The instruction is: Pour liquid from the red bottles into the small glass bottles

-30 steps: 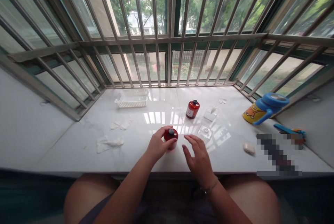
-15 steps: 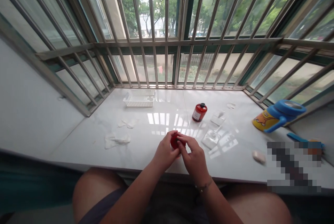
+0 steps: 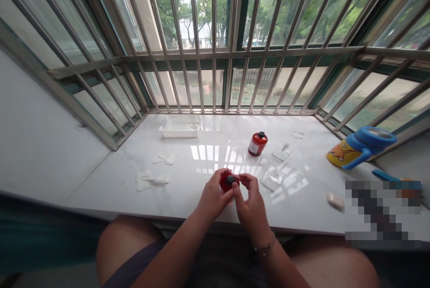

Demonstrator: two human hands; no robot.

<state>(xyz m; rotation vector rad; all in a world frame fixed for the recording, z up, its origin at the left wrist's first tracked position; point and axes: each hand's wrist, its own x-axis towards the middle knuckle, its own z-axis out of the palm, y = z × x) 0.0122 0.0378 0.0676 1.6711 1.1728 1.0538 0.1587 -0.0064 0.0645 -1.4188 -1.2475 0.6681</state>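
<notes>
A small red bottle with a black cap is between my hands near the front of the white ledge. My left hand is closed around the bottle's left side. Beside the cap, my right hand has its thumb and bent fingers apart, with the black cap showing in full. Whether its fingertips touch the bottle's right edge is hard to tell. A second red bottle with a white label and black top stands farther back, slightly right.
Clear packets lie right of my hands, crumpled white wrappers on the left. A white basket sits at the back, before the window bars. To the right are a blue and yellow mug and a small pale object.
My right fingers have come off the black cap and spread apart, so the cap now shows. My left hand stays on the bottle.
</notes>
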